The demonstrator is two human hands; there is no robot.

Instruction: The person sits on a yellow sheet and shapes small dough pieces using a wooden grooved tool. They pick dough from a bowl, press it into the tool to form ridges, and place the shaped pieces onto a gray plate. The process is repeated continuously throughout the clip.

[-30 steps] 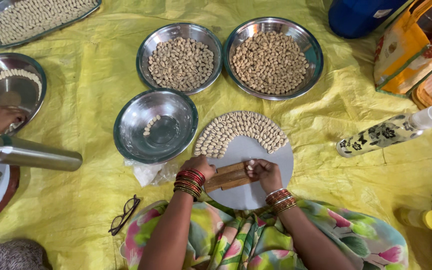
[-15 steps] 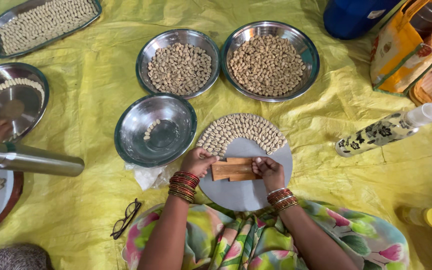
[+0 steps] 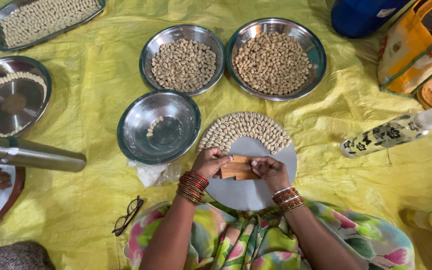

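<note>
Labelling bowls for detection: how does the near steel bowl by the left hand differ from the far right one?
The near bowl holds only a short row of pale pieces; the far right bowl is heaped with them. The near bowl looks smaller and shows bare shiny metal; the far right bowl's base is covered. Both are round steel, upright on the yellow sheet.

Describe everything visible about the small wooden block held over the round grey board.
The wooden block is a small, flat, roughly rectangular piece of brown wood with fine ridges running along its top face. It lies nearly level, held at its two ends: the left hand grips one end, the right hand the other. It sits over the bare part of the round grey board, just below the arc of pale shaped pieces. Whether its underside touches the board cannot be told.
</note>
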